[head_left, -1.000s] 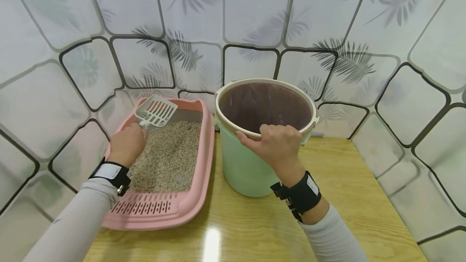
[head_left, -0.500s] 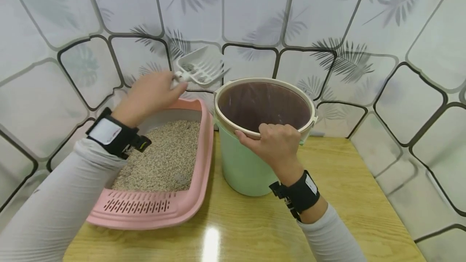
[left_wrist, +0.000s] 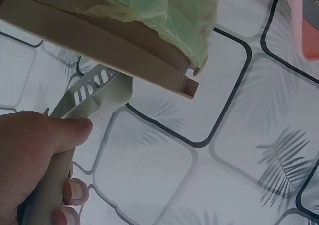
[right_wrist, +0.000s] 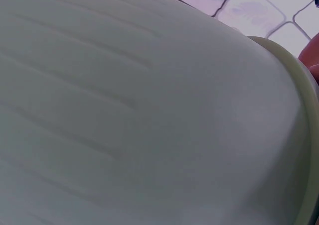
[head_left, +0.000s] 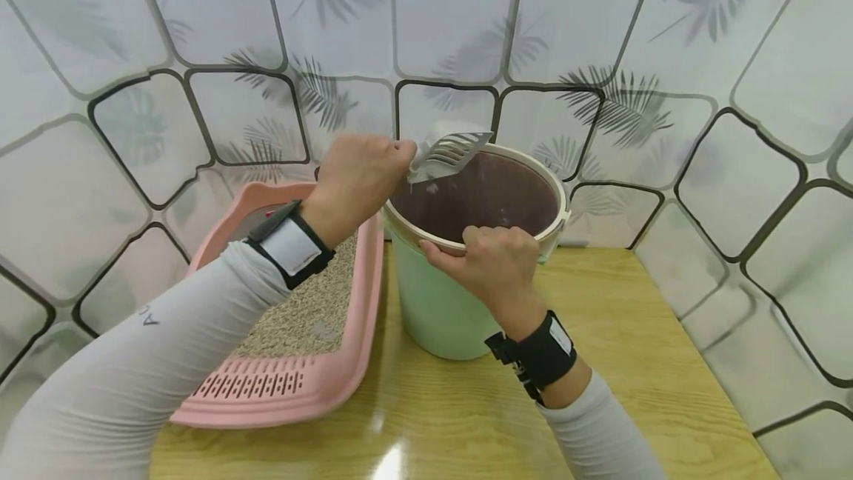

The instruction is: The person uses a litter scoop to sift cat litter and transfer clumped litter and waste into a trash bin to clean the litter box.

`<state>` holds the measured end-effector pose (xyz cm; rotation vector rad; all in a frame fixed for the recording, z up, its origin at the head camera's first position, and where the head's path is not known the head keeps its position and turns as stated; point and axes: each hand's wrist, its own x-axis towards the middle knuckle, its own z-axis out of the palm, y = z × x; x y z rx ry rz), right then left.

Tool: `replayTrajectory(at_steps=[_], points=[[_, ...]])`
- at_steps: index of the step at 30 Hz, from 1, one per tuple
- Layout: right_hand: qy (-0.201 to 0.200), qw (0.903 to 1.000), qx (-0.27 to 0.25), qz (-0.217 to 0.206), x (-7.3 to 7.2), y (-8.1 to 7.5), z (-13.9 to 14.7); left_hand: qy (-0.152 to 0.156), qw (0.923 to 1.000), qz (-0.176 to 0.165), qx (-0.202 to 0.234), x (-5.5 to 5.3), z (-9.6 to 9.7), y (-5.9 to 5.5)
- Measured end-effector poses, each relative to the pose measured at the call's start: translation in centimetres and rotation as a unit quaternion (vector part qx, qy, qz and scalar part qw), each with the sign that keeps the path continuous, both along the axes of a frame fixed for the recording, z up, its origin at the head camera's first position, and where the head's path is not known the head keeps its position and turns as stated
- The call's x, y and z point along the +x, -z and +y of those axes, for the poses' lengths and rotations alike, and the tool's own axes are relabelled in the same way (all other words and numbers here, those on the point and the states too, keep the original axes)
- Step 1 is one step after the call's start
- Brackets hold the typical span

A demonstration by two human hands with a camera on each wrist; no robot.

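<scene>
My left hand (head_left: 365, 180) grips the handle of a slotted light-grey litter scoop (head_left: 452, 155). The scoop is tipped over the left rear of a pale green bin's mouth, with a small pale clump (head_left: 432, 188) below it. In the left wrist view, thumb and fingers wrap the scoop's handle (left_wrist: 52, 185), its slotted head beside the bin's beige rim (left_wrist: 99, 46). My right hand (head_left: 496, 265) holds the bin's near rim, thumb pointing left. The right wrist view is filled by the bin's ribbed wall (right_wrist: 174, 110), a bit of finger (right_wrist: 311, 56) at the rim.
Left of the bin stands a pink litter box (head_left: 368, 295) with sandy litter (head_left: 309, 310), partly hidden by my left arm. A plastic liner (left_wrist: 174, 26) hangs outside the bin's rim. Patterned sheeting (head_left: 453, 28) rises behind and beside the wooden table (head_left: 633, 361).
My left hand has lifted the scoop from over the litter box and carried it right to the bin, turning it over its mouth. The right hand stays on the rim.
</scene>
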<state>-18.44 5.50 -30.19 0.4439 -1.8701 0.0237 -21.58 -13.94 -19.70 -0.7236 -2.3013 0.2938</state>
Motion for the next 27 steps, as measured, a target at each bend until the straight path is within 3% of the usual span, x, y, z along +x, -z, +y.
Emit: replayTrajectory(at_steps=[5,8,12,15,18,21,22,24,27], points=[[0.006,0.9999,0.003,-0.014,0.0,0.0,0.0,-0.022,0.9989,-0.023,0.034,-0.2,-1.6,-0.3],[0.006,0.9998,0.002,-0.019,0.1,0.1,-0.1,-0.066,0.9922,-0.085,0.063,0.0,-3.6,-0.7],[0.002,0.9998,0.001,-0.02,0.2,0.1,-0.3,-0.148,0.964,-0.189,0.114,0.5,-7.5,-0.8],[0.002,0.9997,-0.003,-0.024,0.1,0.1,-0.4,-0.2,0.9417,-0.223,0.153,0.7,-10.7,0.1],[0.003,0.9995,-0.01,-0.028,0.1,0.0,-0.3,-0.232,0.929,-0.243,0.155,0.2,-13.5,2.2],[0.004,0.9995,-0.014,-0.028,0.0,0.0,-0.2,-0.239,0.9106,-0.309,0.136,-0.7,-15.7,5.2],[0.005,0.9995,-0.014,-0.028,-0.1,0.0,-0.1,-0.24,0.9029,-0.334,0.125,-0.9,-16.2,6.4],[0.002,0.9996,-0.014,-0.025,-0.1,0.1,0.0,-0.24,0.8802,-0.396,0.104,-1.0,-16.9,8.7],[-0.001,0.9997,-0.01,-0.02,-0.1,0.2,-0.1,-0.24,0.8504,-0.465,0.053,-0.4,-16.9,11.7]])
